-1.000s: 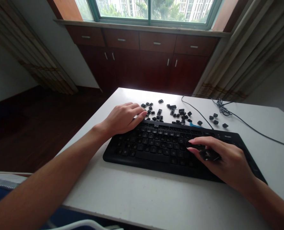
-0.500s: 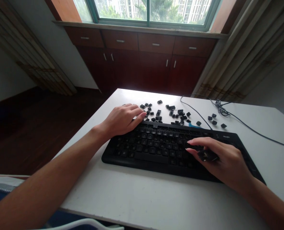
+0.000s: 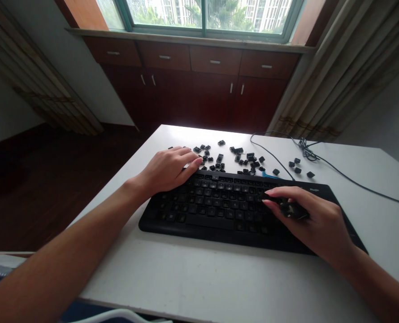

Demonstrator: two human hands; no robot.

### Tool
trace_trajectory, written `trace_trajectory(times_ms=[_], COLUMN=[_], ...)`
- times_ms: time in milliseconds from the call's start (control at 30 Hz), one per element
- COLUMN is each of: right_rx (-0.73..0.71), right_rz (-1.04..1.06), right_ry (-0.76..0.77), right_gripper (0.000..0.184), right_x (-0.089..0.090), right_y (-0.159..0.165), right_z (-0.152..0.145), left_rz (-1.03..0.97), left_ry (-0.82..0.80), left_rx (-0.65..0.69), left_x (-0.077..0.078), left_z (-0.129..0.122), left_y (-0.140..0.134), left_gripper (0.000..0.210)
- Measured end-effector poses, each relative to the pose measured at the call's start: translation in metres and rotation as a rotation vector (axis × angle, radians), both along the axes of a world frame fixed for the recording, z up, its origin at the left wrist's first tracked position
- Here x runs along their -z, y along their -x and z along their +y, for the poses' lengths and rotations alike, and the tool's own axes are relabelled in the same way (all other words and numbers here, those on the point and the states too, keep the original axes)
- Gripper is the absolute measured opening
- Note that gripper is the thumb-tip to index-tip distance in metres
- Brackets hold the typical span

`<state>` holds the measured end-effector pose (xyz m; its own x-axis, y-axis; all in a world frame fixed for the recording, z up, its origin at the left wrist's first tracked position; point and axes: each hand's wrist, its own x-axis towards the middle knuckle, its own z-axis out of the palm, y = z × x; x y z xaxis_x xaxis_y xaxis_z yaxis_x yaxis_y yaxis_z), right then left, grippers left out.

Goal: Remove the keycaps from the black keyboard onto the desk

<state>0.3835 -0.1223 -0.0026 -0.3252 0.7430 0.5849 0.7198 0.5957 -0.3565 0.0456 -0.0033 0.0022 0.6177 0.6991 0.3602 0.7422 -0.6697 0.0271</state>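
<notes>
A black keyboard (image 3: 206, 220) lies across the white table, with several keycaps off and bare sockets showing. My left hand (image 3: 171, 168) rests over its upper left corner, fingers stretched out toward the loose black keycaps (image 3: 220, 158). Over the keyboard's right half, my right hand (image 3: 315, 220) has thumb and index finger close together, a small dark piece at their tips that looks like a keycap. More dark pieces (image 3: 293, 210) show inside the curl of that hand, partly hidden by the fingers. A blue brush (image 3: 268, 175) lies behind the keyboard's top edge.
The keyboard's cable (image 3: 273, 154) runs back to a coiled bundle (image 3: 307, 150), then off right. A few keycaps (image 3: 297, 170) sit apart near it. The table's left edge drops to a dark floor. Wooden cabinets (image 3: 216, 89) stand beyond, beneath a window.
The view has shifted slightly, moving the scene a little left. My right thumb and index finger have barely moved over the keys. My left hand keeps its place.
</notes>
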Motion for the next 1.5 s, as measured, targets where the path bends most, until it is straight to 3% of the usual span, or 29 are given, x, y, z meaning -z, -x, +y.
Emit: trace_trajectory(times_ms=[167, 333, 1500], right_rx=[0.127, 0.149, 0.059], right_rz=[0.022, 0.023, 0.011], right_ry=[-0.036, -0.025, 0.027], right_gripper=[0.022, 0.021, 0.022], right_x=[-0.0014, -0.0016, 0.0007], right_y=[-0.0031, -0.0033, -0.0034], right_z=[0.0012, 0.0020, 0.0023], left_rz=[-0.010, -0.002, -0.032], left_ry=[0.006, 0.011, 0.038], left_rx=[0.009, -0.004, 0.005], left_x=[0.0004, 0.0001, 0.0003], left_z=[0.0008, -0.0002, -0.0008], left_y=[0.0001, 0.0001, -0.0002], left_gripper=[0.036, 0.036, 0.036])
